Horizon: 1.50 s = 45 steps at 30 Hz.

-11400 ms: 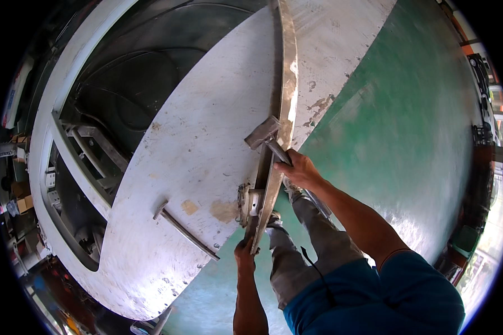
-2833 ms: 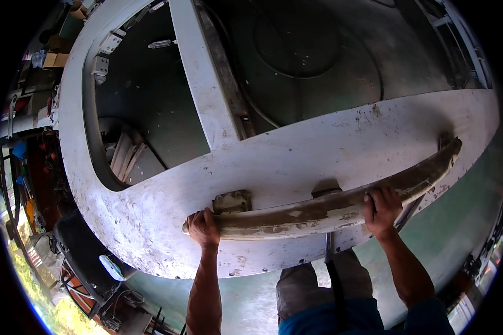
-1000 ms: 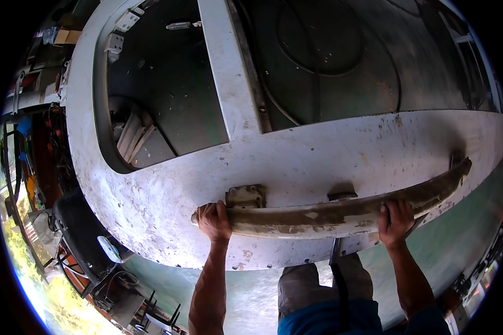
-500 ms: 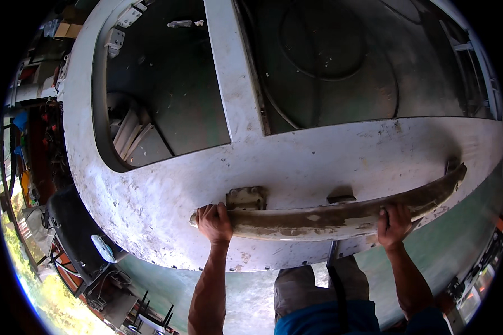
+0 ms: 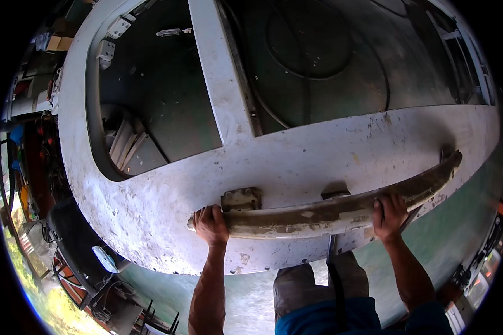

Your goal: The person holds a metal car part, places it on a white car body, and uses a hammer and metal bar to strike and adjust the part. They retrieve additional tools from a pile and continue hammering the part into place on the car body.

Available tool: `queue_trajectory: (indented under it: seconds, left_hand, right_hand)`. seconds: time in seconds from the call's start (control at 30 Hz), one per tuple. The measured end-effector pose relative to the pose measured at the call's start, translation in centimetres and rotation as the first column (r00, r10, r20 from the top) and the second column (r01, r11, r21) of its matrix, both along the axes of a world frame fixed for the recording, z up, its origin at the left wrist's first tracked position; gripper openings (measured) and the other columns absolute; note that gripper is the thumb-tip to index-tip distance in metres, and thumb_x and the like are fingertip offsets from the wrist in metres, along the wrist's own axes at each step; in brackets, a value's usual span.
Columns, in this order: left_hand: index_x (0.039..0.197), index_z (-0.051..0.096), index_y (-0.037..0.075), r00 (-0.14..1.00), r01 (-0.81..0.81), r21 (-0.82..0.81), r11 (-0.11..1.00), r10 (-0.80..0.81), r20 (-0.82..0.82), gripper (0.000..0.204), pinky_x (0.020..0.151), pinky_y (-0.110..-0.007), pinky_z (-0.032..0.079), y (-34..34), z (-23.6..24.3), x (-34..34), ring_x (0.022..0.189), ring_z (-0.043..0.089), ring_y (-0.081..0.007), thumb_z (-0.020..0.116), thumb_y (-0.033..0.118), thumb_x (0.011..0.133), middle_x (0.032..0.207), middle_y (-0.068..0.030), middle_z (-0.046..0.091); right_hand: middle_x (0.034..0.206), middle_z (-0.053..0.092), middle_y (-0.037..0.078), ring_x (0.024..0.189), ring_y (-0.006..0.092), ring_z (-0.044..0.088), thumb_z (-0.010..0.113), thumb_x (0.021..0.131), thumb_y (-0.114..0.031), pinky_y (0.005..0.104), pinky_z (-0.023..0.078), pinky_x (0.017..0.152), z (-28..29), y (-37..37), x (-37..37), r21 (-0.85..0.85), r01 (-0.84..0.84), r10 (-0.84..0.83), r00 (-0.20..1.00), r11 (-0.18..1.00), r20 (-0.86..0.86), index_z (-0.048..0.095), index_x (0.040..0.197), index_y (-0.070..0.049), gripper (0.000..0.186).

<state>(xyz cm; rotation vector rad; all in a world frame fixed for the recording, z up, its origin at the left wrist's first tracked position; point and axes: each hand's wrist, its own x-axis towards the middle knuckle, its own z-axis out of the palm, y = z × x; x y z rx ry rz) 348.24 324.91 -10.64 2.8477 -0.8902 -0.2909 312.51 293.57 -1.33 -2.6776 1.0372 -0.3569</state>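
Observation:
My left hand (image 5: 209,226) is wrapped round the left end of a long, curved, dirty metal bar (image 5: 304,215), which lies along the near part of a scuffed white metal panel (image 5: 167,223). My right hand (image 5: 390,218) grips the same bar right of its middle. A bracket with bolt holes (image 5: 240,199) shows just behind the bar's left part, and another dark fitting (image 5: 335,190) is partly hidden behind its middle. A metal rod (image 5: 331,248) sticks out beneath the bar toward my legs.
The panel has framed openings with a green floor (image 5: 162,106), a coiled dark hose (image 5: 318,75) and loose strips (image 5: 128,145) seen through them. Small cardboard boxes (image 5: 58,43), a black padded object (image 5: 75,240) and workshop clutter line the left. My legs (image 5: 293,285) are below the panel's near edge.
Earlier my right hand held a hammer beside an upright bar; now both hands grip the bar lying crosswise in view. In the last second it has shifted slightly leftward in view, with the panel.

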Motion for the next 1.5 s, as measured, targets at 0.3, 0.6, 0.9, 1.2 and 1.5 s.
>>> queue_trajectory:
  seconds: [0.3, 0.6, 0.9, 1.2, 1.5]
  left_hand:
    - [0.086, 0.068, 0.017, 1.0, 0.002, -0.015, 1.0, -0.002, -0.022, 0.025, 0.084, -0.043, 0.044, 0.3, -0.1, 0.0, 0.089, 0.06, -0.0305, 0.047, 0.025, 0.094, 0.09, -0.0015, 0.069]
    - [0.088, 0.067, 0.015, 0.999, -0.008, 0.007, 1.0, 0.008, 0.036, 0.022, 0.082, -0.045, 0.046, 1.3, -1.5, 0.2, 0.09, 0.061, -0.0321, 0.047, 0.024, 0.095, 0.092, -0.0028, 0.07]
    - [0.088, 0.066, 0.014, 0.996, 0.013, -0.047, 0.999, -0.008, 0.089, 0.019, 0.08, -0.046, 0.047, 1.0, -1.2, 0.0, 0.087, 0.061, -0.0331, 0.049, 0.022, 0.094, 0.094, -0.0033, 0.07]
    - [0.086, 0.071, 0.01, 0.986, -0.157, -0.078, 0.985, 0.151, -0.072, 0.03, 0.088, -0.047, 0.046, 0.1, -1.0, -0.1, 0.091, 0.06, -0.036, 0.05, 0.029, 0.096, 0.087, -0.0106, 0.07]
    - [0.097, 0.071, 0.009, 0.973, -0.23, -0.089, 0.969, 0.229, -0.026, 0.035, 0.082, -0.049, 0.048, 0.3, -1.0, 0.2, 0.094, 0.064, -0.0374, 0.046, 0.033, 0.101, 0.099, -0.0122, 0.07]
  right_hand:
    - [0.083, 0.061, 0.012, 0.073, 0.0357, 0.055, 0.063, 0.082, -0.015, 0.046, 0.043, 0.064, 0.3, 0.1, 0.1, -0.022, 0.012, -0.012, 1.0, 1.0, -0.004, 0.066, 0.09, -0.006, 0.012]
    - [0.079, 0.059, 0.011, 0.07, 0.0341, 0.055, 0.063, 0.081, -0.015, 0.0457, 0.043, 0.062, 0.4, 0.0, 0.6, -0.04, 0.02, -0.021, 1.0, 0.999, -0.007, 0.065, 0.086, -0.008, 0.009]
    - [0.078, 0.058, 0.011, 0.07, 0.0339, 0.055, 0.064, 0.081, -0.016, 0.0453, 0.043, 0.061, 0.4, 0.1, 0.5, -0.044, 0.03, -0.029, 0.999, 0.999, 0.019, 0.065, 0.085, -0.007, 0.01]
    - [0.077, 0.058, 0.009, 0.069, 0.0323, 0.055, 0.066, 0.079, -0.018, 0.0448, 0.043, 0.061, 0.5, 0.2, -0.2, -0.083, 0.045, -0.043, 0.999, 0.996, 0.027, 0.063, 0.079, -0.01, 0.009]
    - [0.072, 0.057, 0.006, 0.068, 0.0283, 0.057, 0.069, 0.077, -0.021, 0.042, 0.046, 0.058, 0.7, 0.1, -0.6, -0.165, 0.059, -0.044, 0.995, 0.985, 0.094, 0.059, 0.069, -0.012, 0.015]
